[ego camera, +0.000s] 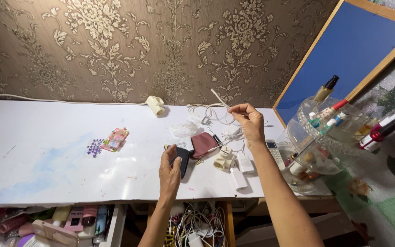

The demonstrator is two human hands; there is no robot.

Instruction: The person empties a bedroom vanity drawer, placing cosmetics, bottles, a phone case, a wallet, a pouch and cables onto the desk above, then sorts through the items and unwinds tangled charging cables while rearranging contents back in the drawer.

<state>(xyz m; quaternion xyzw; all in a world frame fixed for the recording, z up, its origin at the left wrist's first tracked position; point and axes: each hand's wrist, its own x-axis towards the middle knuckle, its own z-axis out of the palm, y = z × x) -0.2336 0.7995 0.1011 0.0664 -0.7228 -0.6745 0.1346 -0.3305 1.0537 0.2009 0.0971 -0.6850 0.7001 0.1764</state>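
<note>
At desk [46,174] centre, left hand [169,171] is closed round a black plug [182,158], low over the desktop. Right hand [249,122] pinches a white cable [219,98], lifted above the pile of white chargers [234,160].

Risk, judged: cable runs back into the tangle [216,116]; a hard pull could drag chargers or the pink pouch [204,144] along. Right forearm sits close to the clear organizer [307,155] of bottles; an elbow swing outward could tip it. Chargers near the front edge could drop into the open drawer [197,224].

Room: left half of desk is mostly open, only a sticker pack [115,139]; right side is crowded, wall behind, mirror [344,50] at right.
</note>
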